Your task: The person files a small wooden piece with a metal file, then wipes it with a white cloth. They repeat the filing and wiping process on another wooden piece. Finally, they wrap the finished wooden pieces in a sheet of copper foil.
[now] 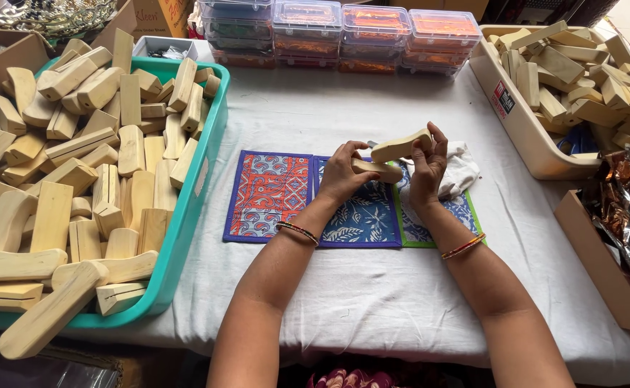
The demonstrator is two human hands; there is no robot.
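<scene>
The right hand [428, 167] has its fingers curled shut around the right end of 1 pale wood block [401, 146], thumb on the near face, holding it tilted just above the table. The left hand [341, 174] pinches a 2nd, flatter wood piece [376, 170] between thumb and fingertips, closed tight on it; this piece sits directly under the block, and the 2 seem to touch. Both are held over the middle of the table, above the mats.

Both wrists bend upward, with the forearms rising from the near edge and angling inward toward each other. Each wrist wears a thin bangle.

Below the hands lie 3 patterned mats [307, 197] in a row: 1 red and blue at left, 1 blue with leaves in the middle, 1 green-edged at right, half under a white cloth [462, 171]. They rest on a white tablecloth [372, 302].

At left, 1 teal tray [196, 194] is heaped with wood blocks, too many to count. At far right, 1 beige bin [523, 122] holds another heap. Along the far edge stand 4 stacks of clear lidded boxes [343, 32].
</scene>
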